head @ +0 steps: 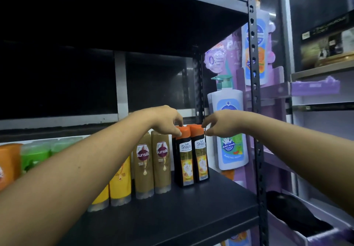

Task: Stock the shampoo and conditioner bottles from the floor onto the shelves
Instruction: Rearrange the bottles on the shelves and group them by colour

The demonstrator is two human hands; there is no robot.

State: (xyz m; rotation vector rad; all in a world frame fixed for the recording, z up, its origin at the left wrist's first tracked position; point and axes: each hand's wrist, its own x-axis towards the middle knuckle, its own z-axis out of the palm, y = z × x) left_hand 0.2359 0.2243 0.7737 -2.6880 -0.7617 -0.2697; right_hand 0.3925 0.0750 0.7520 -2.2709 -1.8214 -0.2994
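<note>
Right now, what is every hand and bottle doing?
left black bottle: upright on the shelf, cap on.
right black bottle: upright beside it, cap on.
left hand: pinches the left black bottle's cap.
right hand: pinches the right black bottle's cap.
brown Sunsilk bottles: standing cap-down, untouched.

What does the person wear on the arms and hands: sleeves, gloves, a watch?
Nothing visible. The left hand and right hand are bare, without gloves or rings. The left forearm and right forearm are bare to the picture's edge: no sleeve, watch or bracelet.
</note>
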